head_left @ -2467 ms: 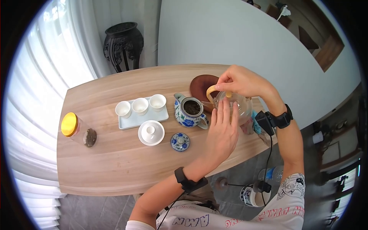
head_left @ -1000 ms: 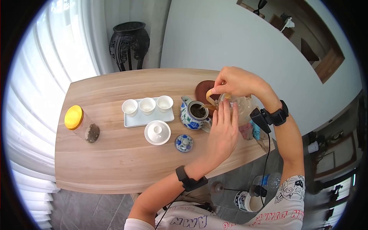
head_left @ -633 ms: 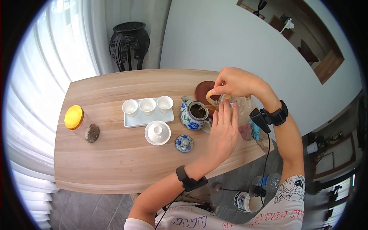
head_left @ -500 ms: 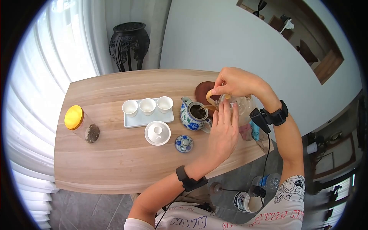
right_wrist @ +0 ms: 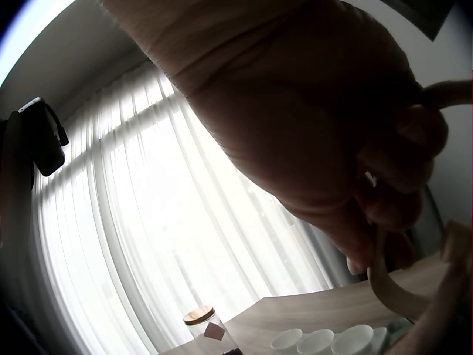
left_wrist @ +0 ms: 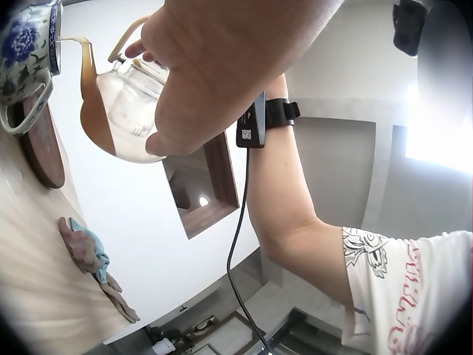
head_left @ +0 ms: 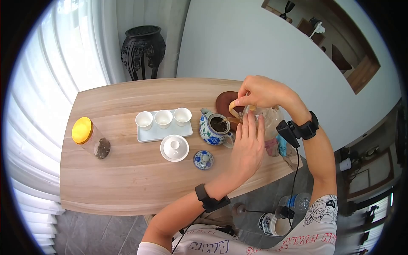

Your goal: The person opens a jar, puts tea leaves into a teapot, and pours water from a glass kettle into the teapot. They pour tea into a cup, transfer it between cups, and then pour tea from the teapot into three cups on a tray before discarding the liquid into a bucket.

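My right hand (head_left: 267,91) grips the bamboo-coloured handle (head_left: 233,108) of a clear glass teapot (head_left: 272,121), which is tilted to the left. With its fingers straight, my left hand (head_left: 248,148) lies against the glass pot near its lid. In the left wrist view the glass teapot (left_wrist: 126,111) holds brown liquid in its lower part and spout (left_wrist: 88,70). A thin stream runs from that spout into a blue-and-white porcelain teapot (head_left: 212,135), which stands lidless with dark contents. The right wrist view shows my fingers curled round the handle (right_wrist: 395,296).
The flowered lid (head_left: 203,160) lies in front of the porcelain teapot. Left of it are a white gaiwan (head_left: 174,148) and a tray (head_left: 159,137) with three cups. A yellow-lidded jar (head_left: 83,130) stands far left. Behind is a brown round mat (head_left: 225,100); cloths (head_left: 282,146) lie right.
The glass teapot has tipped further, and brown liquid now shows in its spout, running into the porcelain teapot. Both hands keep their hold; the head view has shifted slightly.
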### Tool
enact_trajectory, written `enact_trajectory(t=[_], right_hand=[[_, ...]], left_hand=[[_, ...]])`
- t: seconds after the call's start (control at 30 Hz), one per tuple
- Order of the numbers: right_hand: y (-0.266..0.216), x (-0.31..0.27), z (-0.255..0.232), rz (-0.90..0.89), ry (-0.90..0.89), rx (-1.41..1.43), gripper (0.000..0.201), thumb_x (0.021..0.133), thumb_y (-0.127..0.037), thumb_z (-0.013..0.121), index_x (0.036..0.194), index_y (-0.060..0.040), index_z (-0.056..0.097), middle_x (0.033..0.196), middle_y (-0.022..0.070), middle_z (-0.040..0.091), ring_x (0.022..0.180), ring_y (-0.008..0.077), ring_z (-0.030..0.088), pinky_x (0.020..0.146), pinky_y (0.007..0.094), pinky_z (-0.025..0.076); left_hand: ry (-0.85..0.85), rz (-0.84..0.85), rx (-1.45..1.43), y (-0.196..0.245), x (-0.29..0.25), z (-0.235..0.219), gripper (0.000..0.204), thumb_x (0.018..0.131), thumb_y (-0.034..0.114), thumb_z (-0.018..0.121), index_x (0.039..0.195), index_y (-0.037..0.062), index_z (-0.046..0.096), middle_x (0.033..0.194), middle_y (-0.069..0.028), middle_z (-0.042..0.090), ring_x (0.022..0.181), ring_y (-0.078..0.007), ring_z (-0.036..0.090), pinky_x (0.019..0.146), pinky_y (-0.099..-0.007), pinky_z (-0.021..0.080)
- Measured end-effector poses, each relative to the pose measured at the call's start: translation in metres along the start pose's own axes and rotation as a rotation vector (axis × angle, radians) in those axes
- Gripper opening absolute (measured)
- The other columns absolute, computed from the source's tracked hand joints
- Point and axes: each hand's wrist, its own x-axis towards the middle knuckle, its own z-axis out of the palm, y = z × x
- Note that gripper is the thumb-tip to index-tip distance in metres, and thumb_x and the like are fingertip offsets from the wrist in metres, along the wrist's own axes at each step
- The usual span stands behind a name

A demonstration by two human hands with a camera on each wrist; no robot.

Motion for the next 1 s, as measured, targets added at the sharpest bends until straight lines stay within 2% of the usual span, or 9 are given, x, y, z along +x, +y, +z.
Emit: enact_trajectory(t=[0.37, 0.67, 0.77, 1.0], right_hand=[[0.001, 0.0, -0.001, -0.005, 0.003, -0.015, 0.04, 0.093, -0.039, 0.078, 0.096, 0.0013, 0.081, 0.077, 0.0166, 0.074, 0.065, 0.0239, 0.064, 0.064, 0.0384, 0.052], [-0.001, 0.002, 0.002, 0.011, -0.027, 0.005, 0.038, 0.094, -0.038, 0.078, 0.097, 0.0002, 0.081, 0.076, 0.0142, 0.073, 0.066, 0.0229, 0.065, 0.064, 0.038, 0.052], [0.009, 0.006, 0.01, -0.046, 0.021, 0.033, 0.04, 0.09, -0.041, 0.079, 0.086, -0.0009, 0.08, 0.07, 0.014, 0.072, 0.064, 0.0263, 0.067, 0.064, 0.0407, 0.054], [0.011, 0.009, 0.012, -0.035, 0.015, 0.018, 0.041, 0.091, -0.042, 0.079, 0.083, -0.001, 0.079, 0.066, 0.013, 0.069, 0.061, 0.026, 0.064, 0.061, 0.0409, 0.052]], left_hand=[[0.007, 0.003, -0.007, 0.0, 0.001, 0.0, 0.094, 0.088, 0.021, 0.076, 0.157, -0.0165, 0.025, 0.158, -0.0437, 0.027, 0.149, -0.0539, 0.033, 0.123, -0.0534, 0.031], [-0.008, -0.002, 0.018, -0.001, -0.001, 0.003, 0.094, 0.088, 0.022, 0.076, 0.157, -0.0161, 0.025, 0.158, -0.0436, 0.027, 0.149, -0.0535, 0.033, 0.123, -0.0529, 0.032], [-0.012, -0.004, 0.018, -0.002, -0.002, 0.005, 0.094, 0.088, 0.022, 0.076, 0.157, -0.016, 0.025, 0.158, -0.0435, 0.026, 0.149, -0.0533, 0.033, 0.123, -0.0527, 0.032], [-0.013, -0.005, 0.032, -0.002, -0.003, 0.006, 0.094, 0.088, 0.022, 0.076, 0.157, -0.016, 0.025, 0.159, -0.0433, 0.026, 0.149, -0.0532, 0.033, 0.122, -0.0525, 0.032]])
